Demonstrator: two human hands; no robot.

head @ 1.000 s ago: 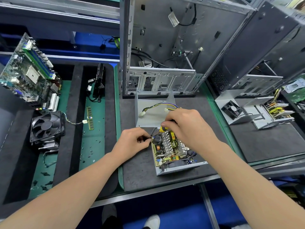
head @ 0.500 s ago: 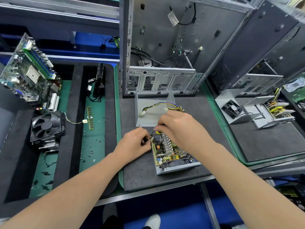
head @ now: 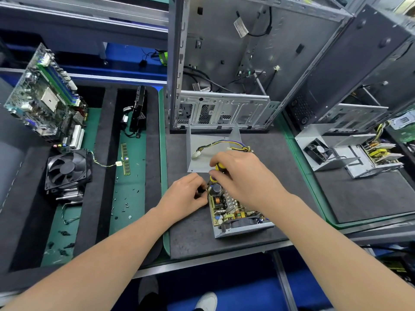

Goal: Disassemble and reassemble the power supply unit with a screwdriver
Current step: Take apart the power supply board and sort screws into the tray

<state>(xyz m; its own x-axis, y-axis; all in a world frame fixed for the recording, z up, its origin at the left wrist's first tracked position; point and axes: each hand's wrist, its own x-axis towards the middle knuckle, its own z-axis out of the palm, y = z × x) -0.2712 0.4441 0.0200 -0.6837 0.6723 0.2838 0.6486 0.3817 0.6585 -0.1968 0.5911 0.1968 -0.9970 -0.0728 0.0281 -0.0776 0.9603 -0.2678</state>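
Head view: PSU (head: pixel 233 212) lies on the grey mat (head: pixel 190 239), at 6 o'clock from its removed cover (head: pixel 202 158). Right hand (head: pixel 244 176) wraps the yellow screwdriver (head: pixel 216 168) from above, roughly upright over the PSU's 11 o'clock corner, likely so the tip bears straight down on a board screw. Left hand (head: pixel 186 198) at 9 o'clock of that corner, fingers curled close against the edge, probably steadying tip or tray; what it pinches, if anything, cannot be told. PSU open, board bare: black capacitor, copper coil, finned heatsinks, grey tray rim nearest. Wires (head: pixel 221 143) trail to 12 o'clock over the cover.
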